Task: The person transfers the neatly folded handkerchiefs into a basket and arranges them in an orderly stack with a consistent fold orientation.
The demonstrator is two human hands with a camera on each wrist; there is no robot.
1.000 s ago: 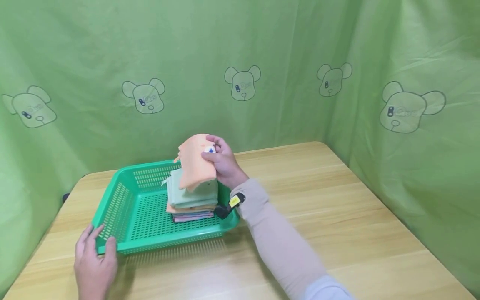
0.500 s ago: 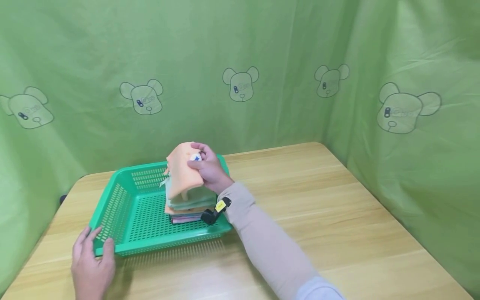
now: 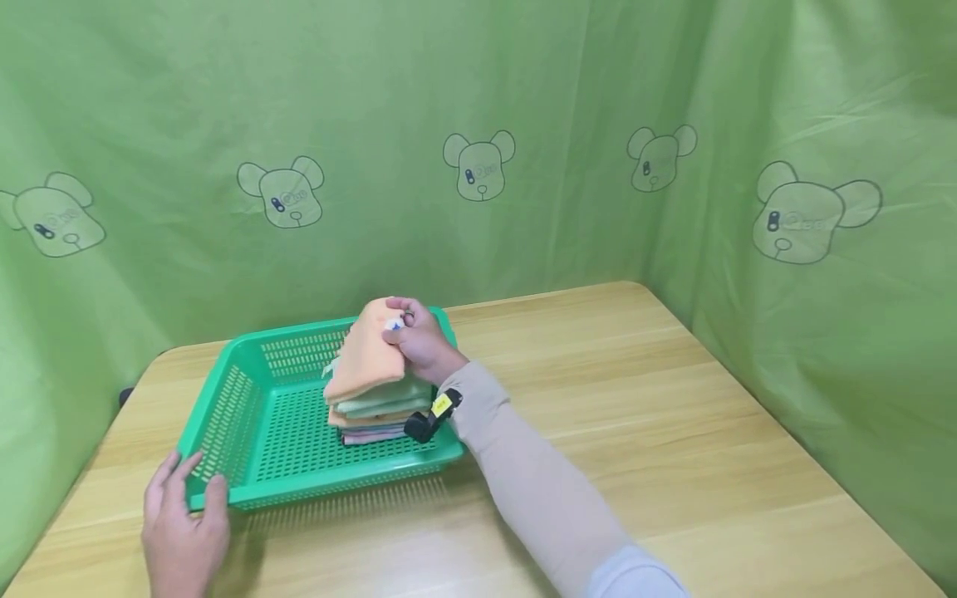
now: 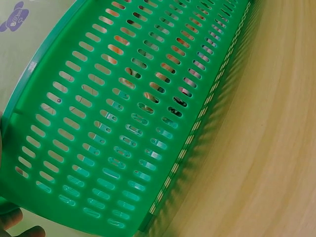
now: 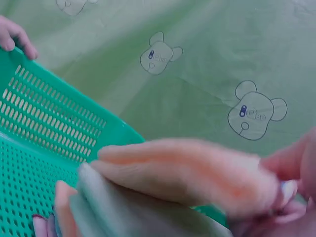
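A folded peach cloth (image 3: 370,353) with a small white-and-blue mark lies tilted over a stack in the basket. My right hand (image 3: 422,342) pinches its right edge, thumb on the near side, and keeps that side raised. Beneath are a folded pale green cloth (image 3: 389,397) and a lower peach cloth (image 3: 344,418), then thin purplish layers (image 3: 366,436). The green plastic basket (image 3: 336,476) is perforated all over. My left hand (image 3: 183,527) holds its near left corner, fingers over the rim; in the left wrist view only fingertips (image 4: 22,227) show.
A light wooden table (image 3: 635,415) carries the basket and extends to the right of it. Green curtains (image 3: 374,83) with bear-head outlines hang behind and at both sides. A black strap device (image 3: 434,418) sits on my right wrist, close to the stack and basket rim.
My right hand has moved left and down with the peach cloth, and the cloth's near left end has come down onto the stack. My left hand stays at the basket corner.
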